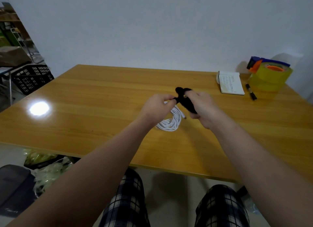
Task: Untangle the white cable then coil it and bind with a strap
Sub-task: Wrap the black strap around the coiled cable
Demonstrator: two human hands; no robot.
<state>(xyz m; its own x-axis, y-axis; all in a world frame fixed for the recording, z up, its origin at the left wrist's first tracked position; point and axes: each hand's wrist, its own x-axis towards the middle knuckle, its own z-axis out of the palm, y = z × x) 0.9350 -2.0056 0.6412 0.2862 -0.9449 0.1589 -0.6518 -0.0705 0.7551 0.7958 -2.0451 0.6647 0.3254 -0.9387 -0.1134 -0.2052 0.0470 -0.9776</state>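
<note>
A white cable (171,122) hangs in a loose coil over the wooden table (94,108), its lower loops touching the tabletop. My left hand (157,106) pinches the top of the coil together with one end of a black strap (185,99). My right hand (203,108) grips the rest of the strap, which runs from above the fingers down through the palm. The cable's plug end (184,116) sticks out between the two hands. How the strap wraps the coil is hidden by my fingers.
At the table's far right lie an open notebook (231,82), a black pen (251,92) and a yellow tape roll in a dispenser (269,74). A black crate (32,77) stands on the floor at the left. Bags and clutter sit under the near left edge.
</note>
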